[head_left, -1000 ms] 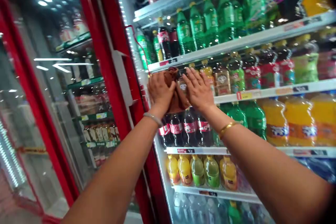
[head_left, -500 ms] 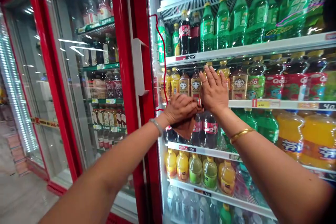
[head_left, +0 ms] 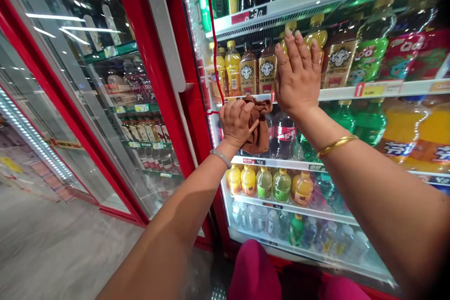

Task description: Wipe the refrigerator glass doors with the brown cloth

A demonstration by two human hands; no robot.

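My left hand (head_left: 236,123) is closed over a crumpled brown cloth (head_left: 260,132), pressed up to the glass at the left side of the cooler door. Part of the cloth hangs below the fingers. My right hand (head_left: 298,77) lies flat with spread fingers against the glass, higher and to the right, and holds nothing. Behind the glass, near the hands, stand brown bottles with a bull's-head label (head_left: 248,72) and yellow drink bottles (head_left: 233,69). A dark cola bottle (head_left: 285,130) is partly covered below the right hand.
A long white handle (head_left: 164,33) is mounted on the red door frame (head_left: 135,47) to the left. Lower shelves hold yellow and green juice bottles (head_left: 281,185). My pink-clad knee (head_left: 256,272) is close to the cooler's base; grey floor (head_left: 70,243) stretches left.
The view has tilted downward, bringing the floor and my knees in. My left hand has shifted on the cloth, showing more of it. The right hand remains flat on the glass.
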